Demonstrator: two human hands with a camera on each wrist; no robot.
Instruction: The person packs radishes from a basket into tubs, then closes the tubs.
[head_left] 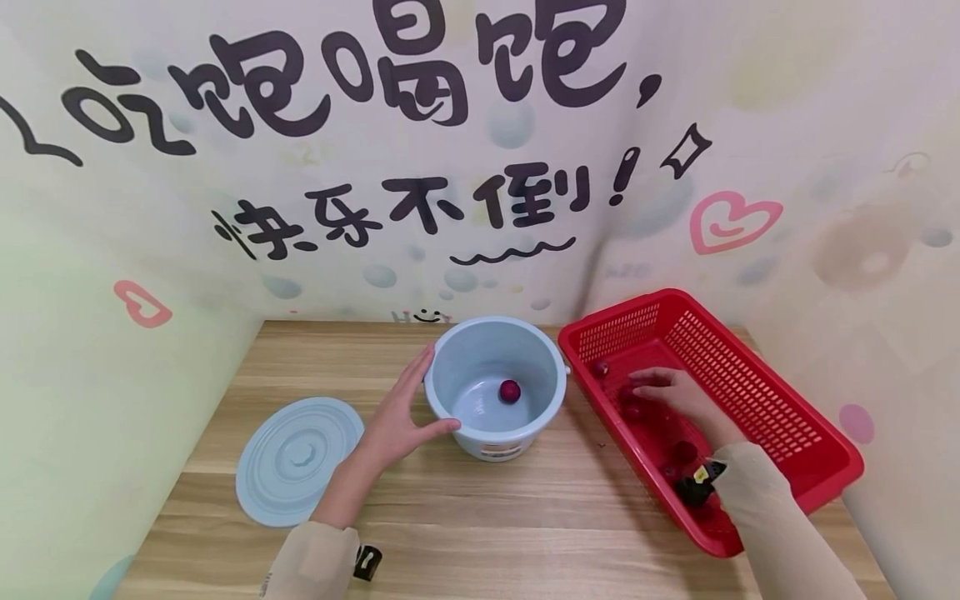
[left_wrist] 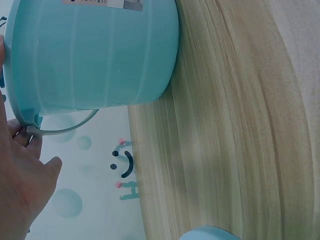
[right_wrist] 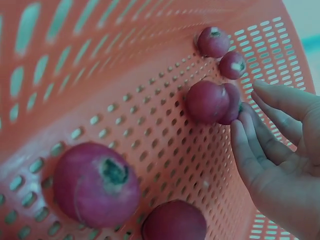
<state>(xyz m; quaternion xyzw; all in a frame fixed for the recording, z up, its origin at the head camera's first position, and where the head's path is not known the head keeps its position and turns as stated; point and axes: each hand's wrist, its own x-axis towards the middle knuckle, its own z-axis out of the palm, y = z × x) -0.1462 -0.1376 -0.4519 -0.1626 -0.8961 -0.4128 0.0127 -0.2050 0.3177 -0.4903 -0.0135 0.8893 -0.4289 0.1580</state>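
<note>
My left hand [head_left: 397,425] rests spread against the left side of a light blue bucket [head_left: 468,346], thumb on the near rim. In the left wrist view, its fingers touch the rim beside the handle [left_wrist: 75,127]. A single red radish [head_left: 510,391] lies on the bucket's bottom. Over on the right, my right hand [head_left: 678,396] reaches into a red plastic basket [head_left: 750,375]. Its extended fingertips are at a pair of radishes [right_wrist: 206,102] pressed together; the hand's palm looks bare. Larger round radishes [right_wrist: 96,185] lie nearer the wrist, partly hidden by my arm in the head view.
A round light blue lid [head_left: 281,492] lies on the wooden table [head_left: 525,533], left of the bucket. The basket stands close to the bucket's right side. Behind the table rises a wall [head_left: 337,283] with black lettering.
</note>
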